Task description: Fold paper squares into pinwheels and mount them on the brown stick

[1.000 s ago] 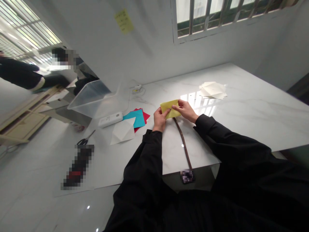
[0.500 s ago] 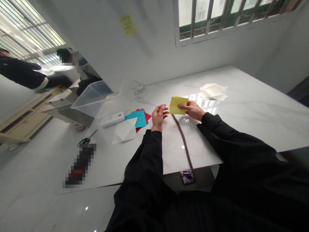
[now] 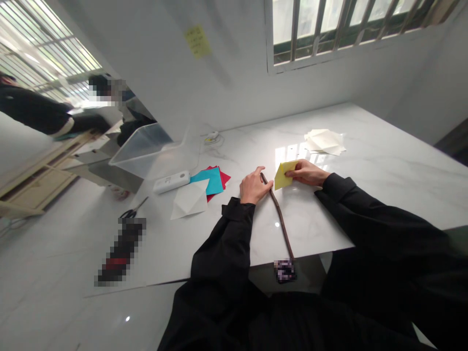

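Note:
My right hand [image 3: 307, 172] pinches a yellow sheet of paper [image 3: 283, 176] between thumb and fingers. The paper is tilted, with a fold or bent edge on its left side, and it is held just right of a thin brown stick [image 3: 280, 214]. That stick lies lengthwise on the table, its near end by the front edge. Over its far end is my left hand [image 3: 254, 185], fingers and thumb spread on either side of the stick; whether they touch it I cannot tell.
Left of my hands lie white paper [image 3: 190, 200], blue paper [image 3: 214, 179], red paper [image 3: 224, 176] and a white power strip [image 3: 171, 182]. Scissors [image 3: 133, 209] are further left, near a clear plastic bin [image 3: 142, 146]. Cream papers [image 3: 324, 141] lie at the back right. Two people are beyond the partition.
My right hand has moved right and toward me, turning the yellow paper at an angle. My left hand has shifted right to the stick's far end.

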`<state>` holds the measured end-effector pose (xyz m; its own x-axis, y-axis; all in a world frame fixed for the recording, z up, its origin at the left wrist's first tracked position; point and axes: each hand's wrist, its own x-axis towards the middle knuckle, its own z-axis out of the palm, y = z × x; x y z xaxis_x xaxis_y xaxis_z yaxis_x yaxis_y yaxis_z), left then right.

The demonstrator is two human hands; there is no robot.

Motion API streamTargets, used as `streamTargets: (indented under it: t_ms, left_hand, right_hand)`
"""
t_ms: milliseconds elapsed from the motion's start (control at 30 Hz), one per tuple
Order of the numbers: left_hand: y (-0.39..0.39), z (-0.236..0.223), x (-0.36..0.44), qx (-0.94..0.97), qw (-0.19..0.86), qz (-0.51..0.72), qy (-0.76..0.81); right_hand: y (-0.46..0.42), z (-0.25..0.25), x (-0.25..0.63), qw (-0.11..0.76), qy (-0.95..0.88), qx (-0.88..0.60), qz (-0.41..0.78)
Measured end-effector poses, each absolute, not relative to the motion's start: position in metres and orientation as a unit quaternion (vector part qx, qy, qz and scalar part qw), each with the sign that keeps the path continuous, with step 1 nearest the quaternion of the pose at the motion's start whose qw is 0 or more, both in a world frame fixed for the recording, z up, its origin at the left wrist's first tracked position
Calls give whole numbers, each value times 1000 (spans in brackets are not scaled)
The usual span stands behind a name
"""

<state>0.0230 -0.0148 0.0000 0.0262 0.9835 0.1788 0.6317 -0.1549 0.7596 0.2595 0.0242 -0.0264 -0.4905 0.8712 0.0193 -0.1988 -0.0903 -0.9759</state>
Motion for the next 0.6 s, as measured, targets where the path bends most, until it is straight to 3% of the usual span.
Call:
streamTargets:
  t_ms: [267,467,600]
  left_hand:
    - [-5,0,11,632,278,374,619]
    - [1,1,5,498,543,423,528]
    - [-5,11,3,466,641,409,452]
  right_hand:
    - [23,-18,257,370,-631,-346,588]
    - [24,-11,256,409,-686,-354,487]
    - [20,-3,256,437,-710,-334,440]
